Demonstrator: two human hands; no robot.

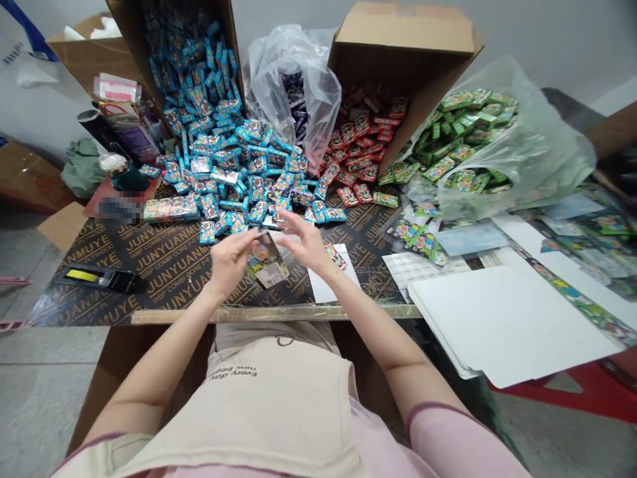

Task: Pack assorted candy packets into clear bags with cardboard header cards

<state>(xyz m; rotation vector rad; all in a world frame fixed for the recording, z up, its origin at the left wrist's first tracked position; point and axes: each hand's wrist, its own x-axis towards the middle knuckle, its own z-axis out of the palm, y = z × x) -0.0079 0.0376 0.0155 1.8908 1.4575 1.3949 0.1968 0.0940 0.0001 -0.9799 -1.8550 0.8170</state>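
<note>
My left hand (229, 257) is closed on a clear printed packet bag (267, 262), held just above the black printed board (164, 262). My right hand (306, 242) hovers at the bag's top edge, its fingers spread and touching the bag's mouth. Right behind both hands lies a heap of small blue packets (233, 169) spilling from a tipped cardboard box (134, 30). A single red packet (336, 257) rests on a white sheet (328, 282) by my right wrist.
Red packets (361, 143) spill from a second tipped box (405, 33). Green packets (465, 129) fill a clear plastic bag at right. White card sheets (507, 322) lie at the right front. A black tape dispenser (99, 277) sits at left. Another plastic bag (293, 86) stands between the boxes.
</note>
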